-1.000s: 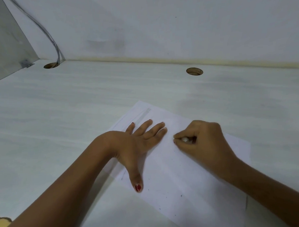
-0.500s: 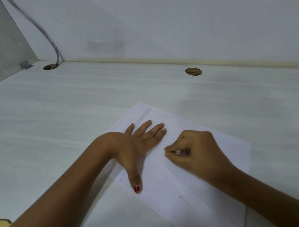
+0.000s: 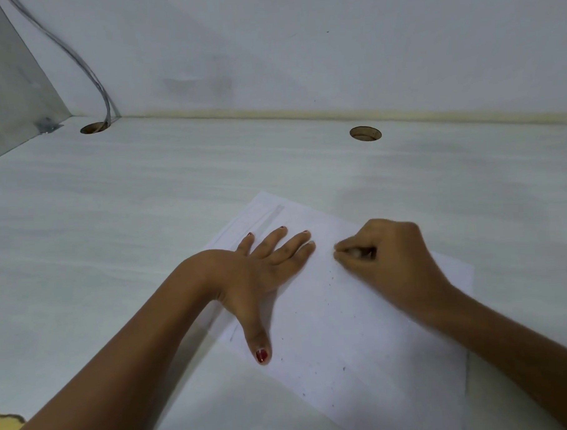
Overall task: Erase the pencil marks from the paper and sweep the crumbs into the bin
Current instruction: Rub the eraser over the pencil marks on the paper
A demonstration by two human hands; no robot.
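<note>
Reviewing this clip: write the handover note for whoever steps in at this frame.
Left hand lies flat, pressing the paper to the desk.
Right hand pinches a pale eraser, mostly hidden, against the sheet.
Faint grey marks show near the far corner; crumbs dot the sheet.
To do: finish erasing, sweep crumbs into a bin, which is not in view.
</note>
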